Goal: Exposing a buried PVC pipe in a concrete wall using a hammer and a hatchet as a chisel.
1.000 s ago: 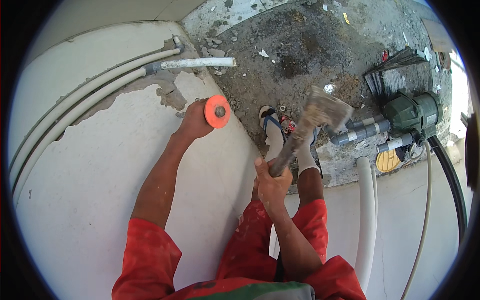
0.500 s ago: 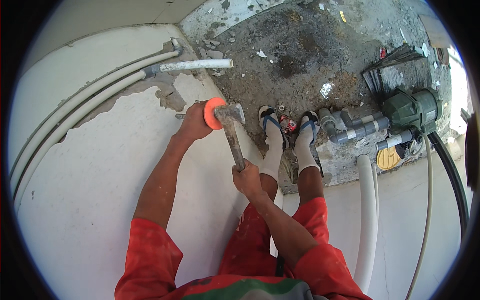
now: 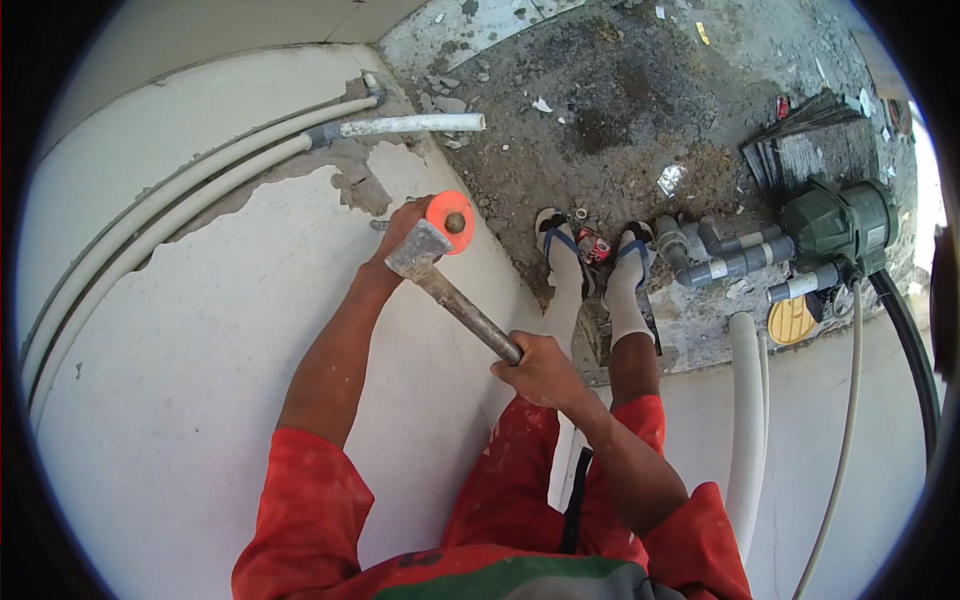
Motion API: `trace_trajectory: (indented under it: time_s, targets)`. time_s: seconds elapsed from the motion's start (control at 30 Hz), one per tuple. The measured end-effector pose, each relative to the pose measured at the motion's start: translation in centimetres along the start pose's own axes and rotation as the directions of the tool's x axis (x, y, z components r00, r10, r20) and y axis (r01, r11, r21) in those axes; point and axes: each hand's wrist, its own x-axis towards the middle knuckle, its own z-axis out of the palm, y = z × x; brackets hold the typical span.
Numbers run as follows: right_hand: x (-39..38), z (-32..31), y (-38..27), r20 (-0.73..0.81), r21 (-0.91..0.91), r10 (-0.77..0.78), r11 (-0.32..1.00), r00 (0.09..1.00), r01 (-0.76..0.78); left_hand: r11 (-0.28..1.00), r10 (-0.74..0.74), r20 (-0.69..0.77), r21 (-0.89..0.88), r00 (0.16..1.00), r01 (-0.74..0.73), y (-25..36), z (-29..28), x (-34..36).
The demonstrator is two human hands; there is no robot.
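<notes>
My left hand [image 3: 403, 222] is wrapped around a chisel [image 3: 456, 223] with a round orange hand guard. The chisel's struck end faces up through the guard, while its tip shows just past my fingers, by the chipped wall plaster. In my right hand [image 3: 540, 370] is a hatchet [image 3: 465, 310], gripped near the end of its worn handle. The hatchet's flared metal head hangs beside the orange guard, over my left wrist. Broken plaster [image 3: 362, 190] lies along a groove in the white wall [image 3: 230, 340].
Two white pipes [image 3: 215, 160] run in the wall groove; a pipe stub [image 3: 415, 124] juts out. A green pump [image 3: 835, 225] with grey piping stands at right beside stacked dark slabs [image 3: 810, 150]. Near my sandalled feet lie a crushed red can [image 3: 594, 246] and rubble.
The hatchet head has swung left and toward me, off the chisel's end, which now shows. My right hand has shifted right and lower. The whole view has slid slightly.
</notes>
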Motion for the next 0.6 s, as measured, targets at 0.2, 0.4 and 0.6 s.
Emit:
trace_trajectory:
  time_s: [0.2, 0.4, 0.6]
  targets:
    - [-0.4, -5.0, -2.7, -0.354, 0.596, -0.027, 0.764, 0.935, 0.248, 0.995, -0.084, -0.020, -0.054, 0.996, 0.083, 0.5, -0.1, -0.1]
    - [-0.2, -1.0, 0.4, -0.145, 0.332, 0.183, 0.935, 0.972, -0.126, 0.996, -0.016, -0.006, -0.085, 1.000, 0.016, 1.3, 0.3, 0.3]
    - [0.1, -6.4, -2.0, -0.402, 0.695, 0.061, 0.670, 0.914, 0.261, 0.997, -0.057, -0.011, -0.059, 0.998, 0.056, -0.1, 0.2, -0.4]
